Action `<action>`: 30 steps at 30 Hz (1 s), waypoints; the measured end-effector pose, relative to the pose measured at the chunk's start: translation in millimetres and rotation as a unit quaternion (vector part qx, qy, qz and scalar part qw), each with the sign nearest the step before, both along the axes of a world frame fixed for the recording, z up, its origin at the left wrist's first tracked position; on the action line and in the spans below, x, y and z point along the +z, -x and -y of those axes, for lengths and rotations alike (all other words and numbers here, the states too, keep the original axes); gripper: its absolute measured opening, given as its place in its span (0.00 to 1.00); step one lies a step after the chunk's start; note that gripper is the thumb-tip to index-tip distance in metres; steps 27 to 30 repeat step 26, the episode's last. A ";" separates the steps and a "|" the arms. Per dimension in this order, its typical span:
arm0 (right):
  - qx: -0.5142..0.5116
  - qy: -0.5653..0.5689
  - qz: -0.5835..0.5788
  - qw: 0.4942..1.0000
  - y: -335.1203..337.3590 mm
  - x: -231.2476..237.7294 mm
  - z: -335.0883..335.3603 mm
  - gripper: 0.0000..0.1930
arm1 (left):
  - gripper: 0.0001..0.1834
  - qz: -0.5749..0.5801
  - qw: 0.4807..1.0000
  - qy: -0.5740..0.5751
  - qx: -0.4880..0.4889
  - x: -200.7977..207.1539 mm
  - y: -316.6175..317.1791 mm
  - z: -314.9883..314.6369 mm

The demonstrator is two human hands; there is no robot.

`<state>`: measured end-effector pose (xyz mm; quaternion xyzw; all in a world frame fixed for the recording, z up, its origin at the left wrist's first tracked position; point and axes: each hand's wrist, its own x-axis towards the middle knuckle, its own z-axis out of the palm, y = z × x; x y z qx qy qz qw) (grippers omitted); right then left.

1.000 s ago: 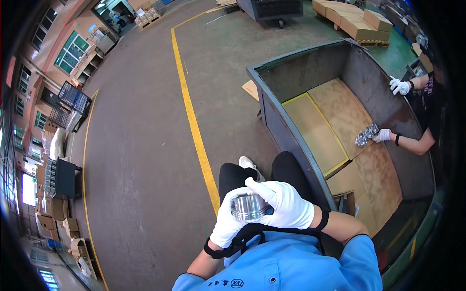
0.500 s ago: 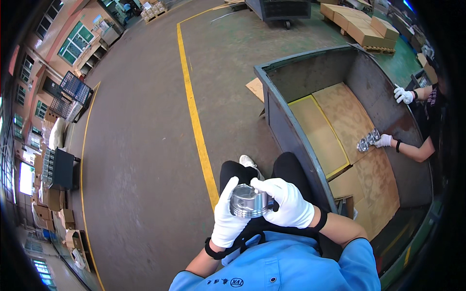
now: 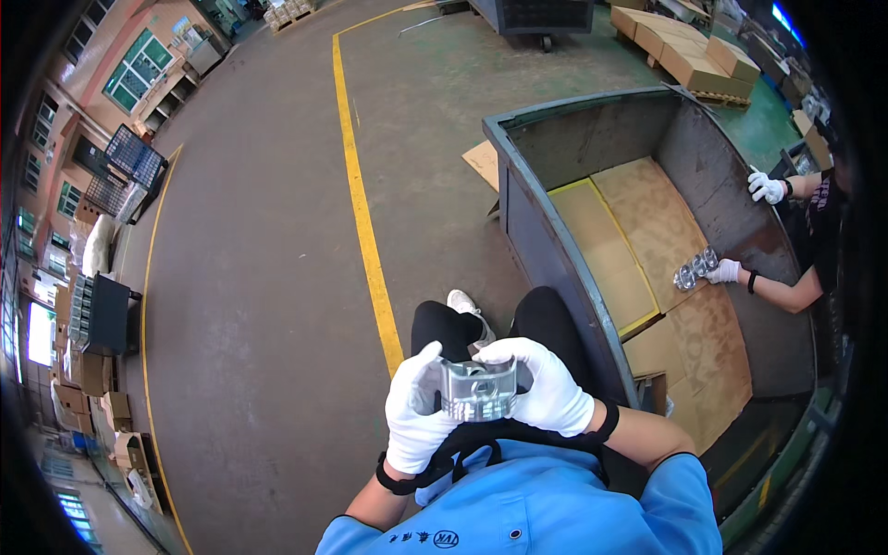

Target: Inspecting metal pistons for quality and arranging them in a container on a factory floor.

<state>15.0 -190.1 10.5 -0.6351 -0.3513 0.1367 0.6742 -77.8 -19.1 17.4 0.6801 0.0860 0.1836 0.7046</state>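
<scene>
A shiny metal piston (image 3: 478, 393) is held in front of my lap, its grooved ring end toward me and its pin hole facing up. My left hand (image 3: 415, 410), in a white glove, grips its left side. On its right side, my right hand (image 3: 548, 386), gloved in white too, has its fingers closed round the metal. Across the grey metal bin (image 3: 566, 242), a co-worker's gloved hand (image 3: 725, 271) holds several pistons (image 3: 696, 267) over the brown board lining the bin. The co-worker's other gloved hand (image 3: 765, 188) rests at the bin's far rim.
The bin's near wall stands just right of my legs. A yellow floor line (image 3: 363, 213) runs on my left. Cardboard boxes (image 3: 686, 57) sit on a pallet at the far right. Another dark wheeled bin (image 3: 535, 16) stands ahead. A dark cart (image 3: 100, 314) is at the left.
Between my hands the piston has turned, so its pin hole and open skirt side now show. The co-worker's pistons have shifted slightly left and nearer.
</scene>
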 end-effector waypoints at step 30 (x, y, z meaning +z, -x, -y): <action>-0.020 0.113 0.118 0.986 -7.3 7.4 1.0 0.31 | 0.29 -0.035 0.994 0.006 -0.100 -10.8 -2.3 -5.1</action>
